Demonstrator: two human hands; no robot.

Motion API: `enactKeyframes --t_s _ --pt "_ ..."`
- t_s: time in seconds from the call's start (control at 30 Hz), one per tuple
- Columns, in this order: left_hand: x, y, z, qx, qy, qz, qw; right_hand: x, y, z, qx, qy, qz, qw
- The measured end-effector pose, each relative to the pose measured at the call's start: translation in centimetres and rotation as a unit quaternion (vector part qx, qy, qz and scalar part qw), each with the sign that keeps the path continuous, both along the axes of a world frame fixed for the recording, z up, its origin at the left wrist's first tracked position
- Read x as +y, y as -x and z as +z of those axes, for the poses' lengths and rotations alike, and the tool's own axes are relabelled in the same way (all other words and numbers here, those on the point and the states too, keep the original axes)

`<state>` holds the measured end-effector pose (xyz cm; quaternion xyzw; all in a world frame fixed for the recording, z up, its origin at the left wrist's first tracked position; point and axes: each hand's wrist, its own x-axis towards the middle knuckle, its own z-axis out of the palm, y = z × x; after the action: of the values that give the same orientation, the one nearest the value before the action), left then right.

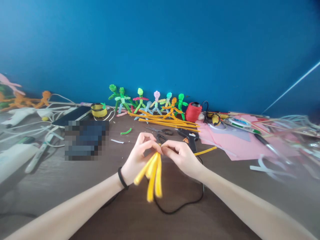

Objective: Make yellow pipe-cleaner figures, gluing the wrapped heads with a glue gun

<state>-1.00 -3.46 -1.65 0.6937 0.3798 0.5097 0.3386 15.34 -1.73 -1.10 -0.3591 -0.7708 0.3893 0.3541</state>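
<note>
Now pinching: left hand (137,158) and right hand (180,156) both clenched on the top of yellow pipe cleaners (153,173), held just above the bench (75,190). Glue gun (188,136) just behind; no readable writing anywhere.

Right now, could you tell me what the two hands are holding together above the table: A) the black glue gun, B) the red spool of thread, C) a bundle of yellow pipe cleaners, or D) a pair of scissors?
C: the left hand and right hand pinch the top of the yellow pipe cleaners, whose ends hang down.
</note>
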Motion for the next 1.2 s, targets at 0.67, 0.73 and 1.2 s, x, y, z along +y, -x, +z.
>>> enactKeyframes --t_s 0.67,0.73,1.2 --pt "-0.2 -0.8 0.1 -0.185 0.366 -0.152 0.899 0.0 -0.4 -1.3 -0.104 -0.272 -0.051 0.955" --pt "-0.1 -0.9 -0.2 -0.164 0.315 -0.141 0.924 -0.1 -0.3 -1.0 -0.088 -0.226 -0.054 0.969" --pt "-0.7 -0.9 -0.1 0.009 0.085 -0.028 0.996 0.2 0.1 0.7 0.132 0.201 0.049 0.969"
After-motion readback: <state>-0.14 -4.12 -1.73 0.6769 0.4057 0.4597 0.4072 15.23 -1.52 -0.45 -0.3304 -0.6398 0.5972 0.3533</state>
